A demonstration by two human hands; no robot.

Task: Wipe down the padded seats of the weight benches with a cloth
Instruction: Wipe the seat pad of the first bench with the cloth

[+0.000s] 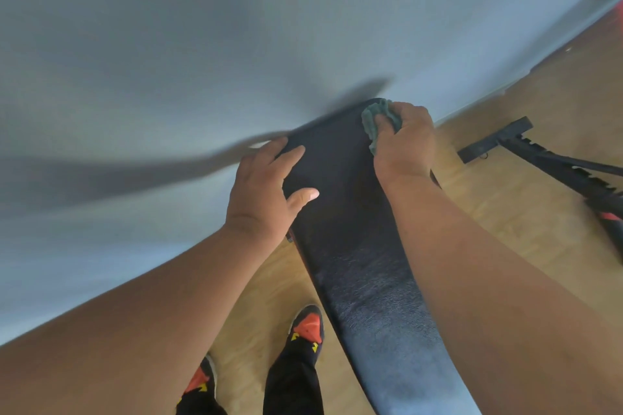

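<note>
One padded bench pad (pixel 357 246), black, ran from near right up to the far centre, its far end close to the blue-grey wall (pixel 168 27). Nearer stretch of the pad looked streaky and lighter; far stretch darker.

Two hands in view. Right hand (pixel 404 145) sat on the far right corner of the pad, fingers curled round one bunched green cloth (pixel 374 121), gripping it and pressing it against the pad's surface. Cloth poked out to the left of the fingers, touching the pad near its far end. Left hand (pixel 263 185) lay on the pad's left edge, a bit nearer than the right hand; fingers straight and spread, thumb laid across the top surface, holding nothing, just resting flat against the pad.

Two bare forearms came in from the near left and near right.

Two shoes (pixel 308 327), black with orange and yellow patches, stood on the wooden floor (pixel 505 212) left of the pad, with black trouser legs above them.

One black metal frame (pixel 526 148) with a notched bar lay on the floor at far right, well apart from the pad; a red bit showed at its near end. A small red shape at the far right edge was too blurred to tell.
</note>
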